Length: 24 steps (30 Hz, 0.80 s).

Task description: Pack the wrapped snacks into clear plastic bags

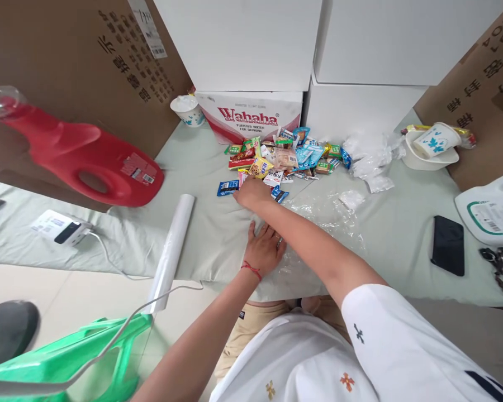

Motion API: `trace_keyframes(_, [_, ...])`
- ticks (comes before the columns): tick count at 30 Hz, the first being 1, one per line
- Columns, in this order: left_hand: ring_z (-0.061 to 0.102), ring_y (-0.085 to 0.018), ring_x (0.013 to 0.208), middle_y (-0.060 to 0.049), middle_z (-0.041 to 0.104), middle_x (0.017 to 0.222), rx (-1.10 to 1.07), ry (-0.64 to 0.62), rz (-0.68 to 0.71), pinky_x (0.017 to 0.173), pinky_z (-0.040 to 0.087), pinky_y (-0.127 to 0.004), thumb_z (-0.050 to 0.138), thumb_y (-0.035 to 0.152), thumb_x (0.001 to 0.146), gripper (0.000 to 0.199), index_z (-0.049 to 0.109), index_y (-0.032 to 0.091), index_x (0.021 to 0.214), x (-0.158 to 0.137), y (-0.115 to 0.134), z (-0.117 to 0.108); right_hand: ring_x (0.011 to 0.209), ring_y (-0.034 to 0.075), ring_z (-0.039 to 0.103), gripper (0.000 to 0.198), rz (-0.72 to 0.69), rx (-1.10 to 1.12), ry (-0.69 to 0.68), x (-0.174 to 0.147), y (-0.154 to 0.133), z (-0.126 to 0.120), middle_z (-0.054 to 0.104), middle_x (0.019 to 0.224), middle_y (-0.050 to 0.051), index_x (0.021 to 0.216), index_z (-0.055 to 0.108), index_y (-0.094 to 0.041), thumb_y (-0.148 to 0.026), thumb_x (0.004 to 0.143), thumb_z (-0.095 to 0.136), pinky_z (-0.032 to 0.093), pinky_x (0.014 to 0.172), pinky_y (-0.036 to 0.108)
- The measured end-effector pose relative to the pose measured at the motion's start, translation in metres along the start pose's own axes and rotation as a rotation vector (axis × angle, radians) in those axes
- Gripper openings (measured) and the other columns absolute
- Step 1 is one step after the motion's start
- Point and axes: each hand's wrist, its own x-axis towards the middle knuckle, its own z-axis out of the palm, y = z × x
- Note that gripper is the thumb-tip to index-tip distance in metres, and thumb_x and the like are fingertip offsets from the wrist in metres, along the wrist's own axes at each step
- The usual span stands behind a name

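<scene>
My right hand (254, 192) reaches across my left arm to the near edge of a pile of small wrapped snacks (285, 158). Its fingers are curled down at a pink packet (242, 177), and whatever they grip is hidden under the hand. A blue packet (227, 188) lies just left of it, and a yellow packet (260, 167) just beyond. Another blue packet (279, 194) is partly behind my wrist. Closer to me, my left hand (265, 248) rests flat with fingers spread, beside a thin clear plastic sheet (322, 218).
A Wahaba box (251, 114) and white boxes back the pile. Crumpled clear bags (371, 162) and a white bowl holding a paper cup (436, 139) stand right. A phone (447, 245) lies near the front. Left are a red jug (88, 151), a plastic roll (171, 251) and a cable.
</scene>
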Motion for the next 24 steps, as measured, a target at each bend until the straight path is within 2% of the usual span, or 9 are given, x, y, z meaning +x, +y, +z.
trace_keyframes(4, [0.041,-0.03,0.15,-0.008,0.05,0.159,0.003,0.04,0.004,0.126,0.012,-0.065,0.039,0.039,0.105,0.049,0.053,0.029,0.15,0.0,0.002,-0.001,0.105,0.033,0.069,0.036,-0.038,0.042,0.045,-0.025,0.037,-0.031,0.075,0.115,0.019,0.118,0.07,-0.012,-0.035,0.093,0.057,0.051,0.083,0.037])
trace_keyframes(7, [0.038,-0.029,0.152,-0.007,0.044,0.163,0.003,0.055,0.004,0.127,0.013,-0.064,0.039,0.041,0.105,0.051,0.048,0.031,0.154,-0.001,0.003,-0.002,0.096,0.027,0.069,0.033,-0.115,0.089,0.104,-0.055,0.091,-0.061,0.076,0.103,0.012,0.107,0.074,-0.017,-0.039,0.095,0.053,0.049,0.082,0.034])
trace_keyframes(9, [0.037,-0.029,0.152,-0.006,0.043,0.163,-0.002,0.055,0.005,0.127,0.012,-0.063,0.039,0.041,0.105,0.051,0.047,0.032,0.155,-0.001,0.003,-0.003,0.091,0.023,0.068,0.033,-0.147,0.151,0.075,-0.077,0.134,-0.079,0.077,0.103,0.008,0.109,0.075,-0.019,-0.039,0.093,0.055,0.049,0.08,0.031])
trace_keyframes(11, [0.037,-0.028,0.153,-0.006,0.042,0.164,-0.006,0.051,0.006,0.127,0.011,-0.063,0.039,0.041,0.105,0.052,0.047,0.032,0.155,-0.001,0.003,-0.003,0.093,0.022,0.067,0.036,-0.179,0.371,-0.024,-0.097,0.175,-0.092,0.075,0.106,0.008,0.107,0.076,-0.017,-0.044,0.087,0.062,0.05,0.079,0.03])
trace_keyframes(14, [0.037,-0.028,0.153,-0.006,0.041,0.164,-0.003,0.041,0.005,0.127,0.011,-0.063,0.039,0.04,0.105,0.052,0.046,0.031,0.155,-0.001,0.003,-0.003,0.085,0.021,0.067,0.045,-0.176,0.545,-0.408,-0.122,0.218,-0.099,0.075,0.096,0.006,0.104,0.077,-0.016,-0.055,0.082,0.067,0.05,0.075,0.03])
trace_keyframes(16, [0.037,-0.029,0.153,-0.006,0.041,0.164,0.004,0.04,0.004,0.127,0.012,-0.063,0.039,0.04,0.105,0.052,0.046,0.031,0.155,-0.001,0.003,-0.003,0.084,0.021,0.068,0.049,-0.184,0.524,-0.555,-0.13,0.227,-0.095,0.076,0.097,0.006,0.106,0.078,-0.017,-0.059,0.082,0.067,0.051,0.077,0.031])
trace_keyframes(17, [0.037,-0.029,0.153,-0.006,0.04,0.165,0.008,0.041,0.003,0.127,0.012,-0.064,0.038,0.04,0.105,0.052,0.046,0.031,0.155,-0.001,0.003,-0.003,0.086,0.022,0.068,0.049,-0.191,0.453,-0.546,-0.131,0.226,-0.093,0.076,0.099,0.007,0.108,0.078,-0.017,-0.058,0.082,0.068,0.051,0.079,0.032])
trace_keyframes(21, [0.035,-0.027,0.154,-0.005,0.038,0.166,0.019,0.036,0.004,0.127,0.01,-0.064,0.036,0.041,0.106,0.051,0.045,0.03,0.156,-0.001,0.003,-0.002,0.092,0.026,0.068,0.038,-0.203,-0.002,-0.184,-0.106,0.198,-0.088,0.075,0.101,0.011,0.109,0.077,-0.017,-0.047,0.089,0.066,0.049,0.083,0.035])
trace_keyframes(24, [0.034,-0.027,0.154,-0.005,0.037,0.166,0.022,0.028,0.006,0.127,0.008,-0.063,0.036,0.041,0.106,0.051,0.045,0.03,0.156,-0.001,0.003,-0.002,0.099,0.027,0.066,0.03,-0.334,-0.223,-0.012,-0.063,0.159,-0.089,0.075,0.106,0.011,0.11,0.076,-0.017,-0.031,0.098,0.052,0.048,0.087,0.037])
